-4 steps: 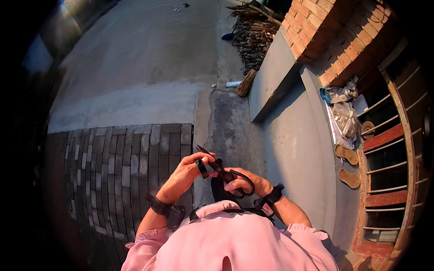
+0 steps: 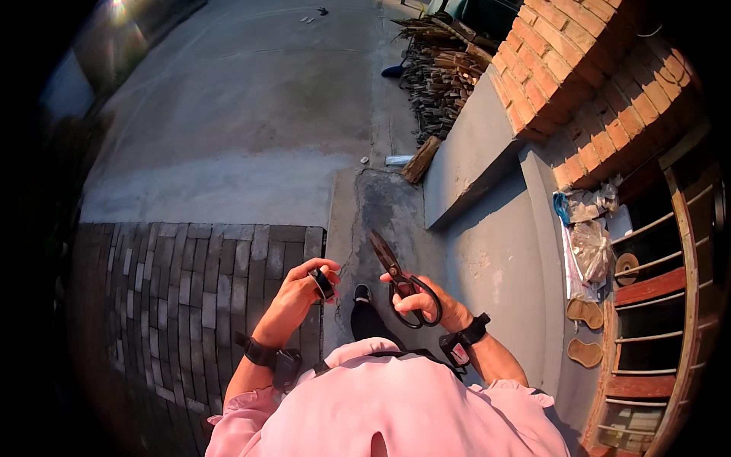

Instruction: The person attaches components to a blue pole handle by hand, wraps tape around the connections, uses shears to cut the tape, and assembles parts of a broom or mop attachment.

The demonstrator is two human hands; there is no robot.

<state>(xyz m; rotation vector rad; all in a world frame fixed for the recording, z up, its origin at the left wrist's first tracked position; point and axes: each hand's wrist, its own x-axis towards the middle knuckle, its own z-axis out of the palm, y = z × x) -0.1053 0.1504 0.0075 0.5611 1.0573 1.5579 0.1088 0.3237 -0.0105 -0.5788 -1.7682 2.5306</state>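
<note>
My left hand is closed around a small roll of black tape, its fingers curled over the top. To the right of it, my right hand grips a pair of scissors by the black looped handles. The dark, brownish blades point forward and slightly left, close together. A gap separates the scissors from the tape roll. Whether a strip hangs loose from the roll is too small to make out. Each wrist wears a black strap with a small device.
Below my hands shows my dark shoe on a concrete strip. Grey paving bricks lie left. A firewood stack stands ahead by a brick pillar. On the right, insoles and plastic bags rest beside a barred window.
My hands have drawn apart. The scissors have moved right, away from the tape roll, and my left hand with the roll has shifted a little left. My shoe has come into view.
</note>
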